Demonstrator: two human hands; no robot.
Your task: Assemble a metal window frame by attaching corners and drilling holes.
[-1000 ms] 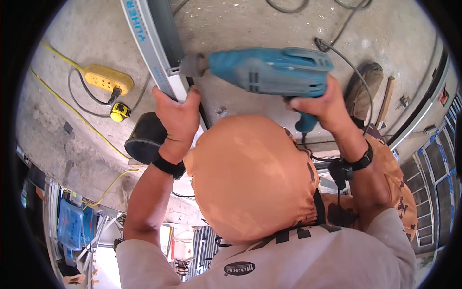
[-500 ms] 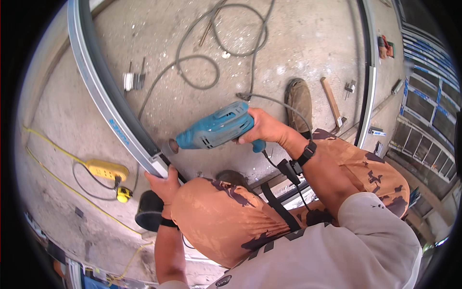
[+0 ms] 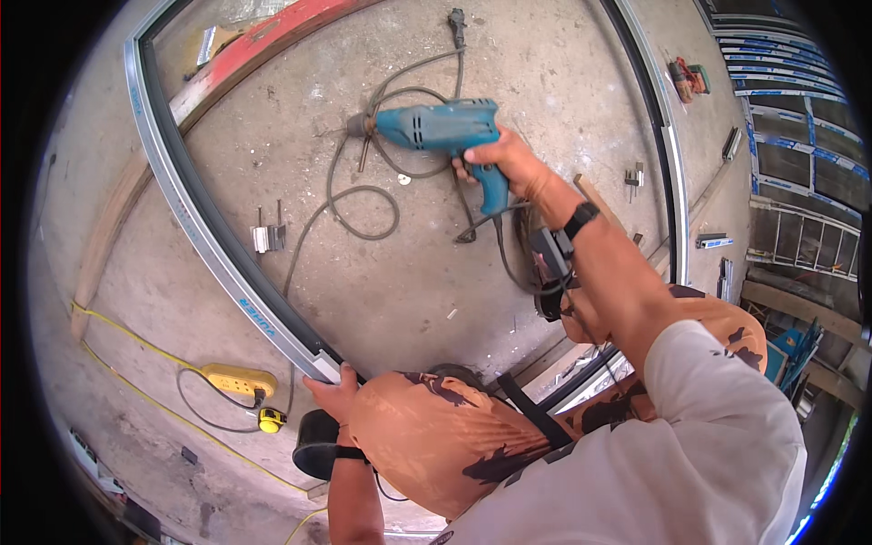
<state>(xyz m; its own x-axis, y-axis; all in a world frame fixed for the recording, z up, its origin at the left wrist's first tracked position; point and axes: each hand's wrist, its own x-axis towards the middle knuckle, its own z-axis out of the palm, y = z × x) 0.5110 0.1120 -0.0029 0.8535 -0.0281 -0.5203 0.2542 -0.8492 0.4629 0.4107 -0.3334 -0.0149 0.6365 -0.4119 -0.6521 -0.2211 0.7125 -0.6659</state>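
Note:
My right hand [image 3: 510, 163] is wrapped round the handle of a blue power drill [image 3: 436, 123], held above the floor inside a large metal frame [image 3: 202, 238]. The drill's chuck points left; I cannot make out whether a bit is fitted. A grey cord hangs from the handle's base. At the frame's near left corner, my left hand [image 3: 336, 394] grips the metal, with thumb and fingers at its edge and part of the hand hidden by my knee. A black round container [image 3: 316, 445] is beside my left wrist.
A yellow power strip [image 3: 238, 380] and a yellow tape measure [image 3: 272, 420] lie left of the frame. Coiled grey cord [image 3: 368, 234] and a metal bracket with screws [image 3: 269, 239] lie inside it. A red-painted beam [image 3: 272, 41] crosses the far left. A red-green tool [image 3: 688, 80] lies far right.
My right hand has carried the drill away from the near left corner, farther out over the floor. The view has shifted, bringing the red beam and the cord's plug into sight. My left hand stays at the corner.

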